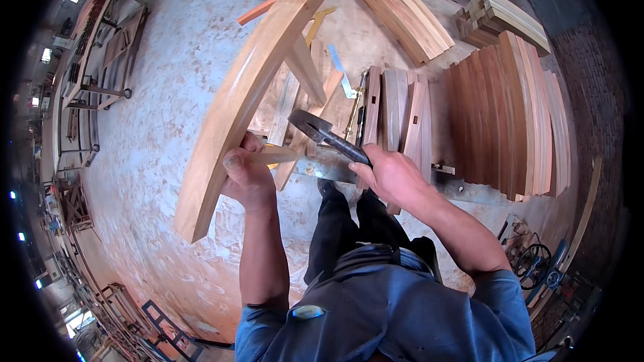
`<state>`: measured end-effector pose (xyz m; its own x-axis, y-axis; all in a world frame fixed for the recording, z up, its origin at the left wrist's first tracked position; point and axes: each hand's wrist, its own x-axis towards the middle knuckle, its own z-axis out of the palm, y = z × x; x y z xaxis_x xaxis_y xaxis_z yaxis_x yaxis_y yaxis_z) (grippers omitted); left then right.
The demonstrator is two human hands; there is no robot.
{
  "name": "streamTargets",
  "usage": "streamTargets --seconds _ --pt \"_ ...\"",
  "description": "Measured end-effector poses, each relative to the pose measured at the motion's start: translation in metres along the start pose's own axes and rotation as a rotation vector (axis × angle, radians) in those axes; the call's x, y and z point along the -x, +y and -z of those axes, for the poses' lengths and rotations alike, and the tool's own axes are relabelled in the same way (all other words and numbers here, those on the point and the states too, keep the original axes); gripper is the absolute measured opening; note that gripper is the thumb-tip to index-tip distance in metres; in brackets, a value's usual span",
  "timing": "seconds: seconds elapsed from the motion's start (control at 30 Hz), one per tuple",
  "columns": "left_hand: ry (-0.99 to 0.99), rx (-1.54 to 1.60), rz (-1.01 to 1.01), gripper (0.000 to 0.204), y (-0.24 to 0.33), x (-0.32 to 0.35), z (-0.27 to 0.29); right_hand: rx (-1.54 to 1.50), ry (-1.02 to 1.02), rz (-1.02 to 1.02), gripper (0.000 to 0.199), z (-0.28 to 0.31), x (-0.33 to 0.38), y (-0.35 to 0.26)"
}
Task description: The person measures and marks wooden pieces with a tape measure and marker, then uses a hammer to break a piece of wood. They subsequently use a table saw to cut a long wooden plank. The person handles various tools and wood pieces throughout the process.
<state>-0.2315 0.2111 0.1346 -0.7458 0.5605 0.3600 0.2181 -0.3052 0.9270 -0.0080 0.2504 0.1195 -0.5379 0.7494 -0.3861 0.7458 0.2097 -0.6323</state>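
Note:
My right hand (pixel 397 175) is closed around the dark handle of a hammer (pixel 339 144), whose steel head points left, apart from the wood. With my left hand (pixel 249 177) I grip a pale wooden frame near its lower joint. Its long, slightly curved beam (pixel 248 87) slants up and away to the right. Two thinner crosspieces, an upper one (pixel 305 70) and a lower one (pixel 276 155), stick out from the beam's right side. Part of my left fingers is hidden behind the lower crosspiece. More wooden strips (pixel 284 110) lie beyond the hammer.
Stacked brown boards (pixel 493 110) stand on the right of the worktable. Curved pieces (pixel 402 17) and a pile of wood blocks (pixel 503 20) lie farther back. A metal clamp (pixel 359 110) and a blue-handled tool (pixel 339 67) lie near mid-table. A handwheel (pixel 533 259) is at lower right; a rack (pixel 100 53) stands far left.

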Motion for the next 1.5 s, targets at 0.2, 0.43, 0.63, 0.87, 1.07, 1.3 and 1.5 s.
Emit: streamTargets --seconds 0.2,0.43,0.63,0.87,1.07,1.3,1.5 --pt "-0.015 0.03 -0.036 0.052 0.005 -0.006 -0.01 0.089 -0.055 0.015 0.039 -0.013 -0.008 0.001" --pt "0.112 -0.017 0.002 0.043 -0.001 -0.009 -0.022 0.063 -0.104 -0.043 0.041 -0.019 -0.018 0.01" --pt "0.167 0.123 0.012 0.041 0.003 -0.027 -0.012 -0.015 -0.023 -0.046 0.038 -0.023 -0.008 0.016" --pt "0.407 0.246 0.257 0.036 0.013 -0.052 0.006 -0.316 0.013 -0.222 0.029 0.0 0.005 0.038" --pt "0.439 0.362 0.605 0.037 0.009 -0.075 0.038 -0.773 0.145 -0.232 0.021 0.023 0.021 0.065" --pt "0.277 0.615 0.985 0.046 -0.041 -0.017 0.039 -1.208 0.217 -0.017 0.036 0.068 0.042 0.061" --pt "0.231 0.78 1.281 0.052 -0.084 0.071 0.008 -1.514 0.263 0.256 0.046 0.076 0.034 0.05"
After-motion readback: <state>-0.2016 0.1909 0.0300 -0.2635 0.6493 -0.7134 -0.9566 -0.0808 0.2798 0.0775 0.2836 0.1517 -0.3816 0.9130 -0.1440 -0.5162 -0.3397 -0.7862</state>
